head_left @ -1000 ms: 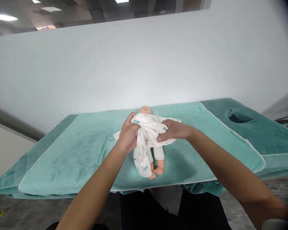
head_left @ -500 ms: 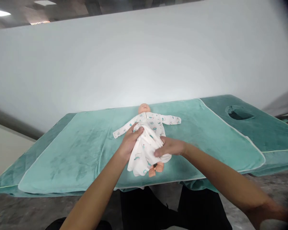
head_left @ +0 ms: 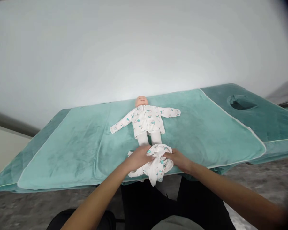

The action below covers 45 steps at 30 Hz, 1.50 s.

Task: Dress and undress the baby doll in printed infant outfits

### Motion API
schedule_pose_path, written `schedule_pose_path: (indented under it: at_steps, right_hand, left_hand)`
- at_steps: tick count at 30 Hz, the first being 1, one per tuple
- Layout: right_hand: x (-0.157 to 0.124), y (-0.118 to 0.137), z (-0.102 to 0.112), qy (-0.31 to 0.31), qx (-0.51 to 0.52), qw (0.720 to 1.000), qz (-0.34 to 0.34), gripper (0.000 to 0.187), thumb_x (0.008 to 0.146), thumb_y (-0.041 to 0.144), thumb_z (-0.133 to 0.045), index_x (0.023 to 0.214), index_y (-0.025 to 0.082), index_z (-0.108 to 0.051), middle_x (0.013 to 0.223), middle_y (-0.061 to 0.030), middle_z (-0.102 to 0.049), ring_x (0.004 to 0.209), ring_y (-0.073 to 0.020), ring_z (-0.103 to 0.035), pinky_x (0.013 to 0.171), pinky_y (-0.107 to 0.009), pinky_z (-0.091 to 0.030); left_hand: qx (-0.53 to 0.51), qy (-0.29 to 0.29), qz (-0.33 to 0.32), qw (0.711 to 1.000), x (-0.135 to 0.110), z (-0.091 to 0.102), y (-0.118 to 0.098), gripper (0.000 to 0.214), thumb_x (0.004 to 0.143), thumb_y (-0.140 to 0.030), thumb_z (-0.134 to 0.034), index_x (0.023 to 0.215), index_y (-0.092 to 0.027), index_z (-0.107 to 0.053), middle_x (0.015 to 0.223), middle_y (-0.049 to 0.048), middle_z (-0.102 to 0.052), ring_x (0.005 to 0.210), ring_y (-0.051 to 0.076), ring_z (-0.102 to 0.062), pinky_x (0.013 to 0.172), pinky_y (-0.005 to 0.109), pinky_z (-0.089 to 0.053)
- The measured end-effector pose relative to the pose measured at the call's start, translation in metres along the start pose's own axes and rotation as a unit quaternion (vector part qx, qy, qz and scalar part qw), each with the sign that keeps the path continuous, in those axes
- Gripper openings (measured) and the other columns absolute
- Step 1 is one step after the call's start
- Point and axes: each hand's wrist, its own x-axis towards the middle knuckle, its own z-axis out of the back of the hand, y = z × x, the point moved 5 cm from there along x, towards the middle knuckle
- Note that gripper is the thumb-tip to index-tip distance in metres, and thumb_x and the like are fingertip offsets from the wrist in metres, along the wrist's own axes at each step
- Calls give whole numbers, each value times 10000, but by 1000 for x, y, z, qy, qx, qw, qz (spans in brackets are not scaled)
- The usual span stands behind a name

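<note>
A baby doll (head_left: 141,101) lies on its back with its head towards the wall. It wears a white printed jacket (head_left: 150,120) with both sleeves spread out. Below the hem its white cloth legs (head_left: 142,139) show, while its feet are hidden behind my hands and the cloth. At the near edge, what look like matching white printed baby pants (head_left: 157,167) hang bunched between my hands. My left hand (head_left: 139,157) is closed on the left side of their gathered opening. My right hand (head_left: 181,160) pinches the opposite side.
The doll lies on a light green plush cover (head_left: 69,150) over a darker green bed (head_left: 273,124). A face hole (head_left: 242,103) is at the bed's right end. Behind stands a white wall (head_left: 144,48). A dark round seat (head_left: 62,220) is at lower left.
Both hands have drawn the pants down towards me, off the doll's body to its feet. The jacket front and legs now show. The view has tilted downward.
</note>
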Motion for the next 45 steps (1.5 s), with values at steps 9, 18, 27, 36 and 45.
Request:
schedule_pose_path:
  at_steps: [9,18,27,36,45]
  right_hand:
    - [-15,9,9,42,-83,995,18,393,805,556,-686,885,173,-720,853,-52,-712,802,-234,-616,778,-364,-475]
    - [-34,6,4,137,37,990,-10,477,716,545,-793,946,132,-732,875,-68,-711,780,-200,-614,801,-356,-478]
    - [-18,3,8,14,45,994,102,440,751,532,-744,1044,206,-704,955,-61,-708,920,-266,-622,902,-422,-477]
    - [12,44,31,-94,-89,974,188,268,816,467,-657,909,216,-671,892,-35,-665,856,-237,-562,833,-371,-451]
    - [75,64,53,-85,-106,955,263,255,773,405,-668,921,197,-668,1246,-71,-606,1152,-233,-543,1028,-369,-376]
  left_hand:
    - [-186,109,42,976,-10,-10,-19,443,771,-352,-725,1201,-255,-670,1204,58,-700,1122,314,-622,903,383,-483]
    - [-335,198,106,915,-23,-20,-7,546,737,-337,-785,1252,-226,-645,1174,65,-692,1085,259,-623,887,347,-485]
    - [-114,17,16,993,-7,-10,-6,219,888,-415,-580,944,-204,-584,937,11,-616,895,212,-559,795,308,-430]
    - [-165,-144,-26,975,35,22,-12,212,800,-387,-657,911,-212,-613,870,-2,-616,861,210,-553,769,291,-412]
    - [-217,-184,16,958,57,43,-13,240,779,-405,-706,828,-181,-636,826,13,-621,829,203,-567,735,289,-427]
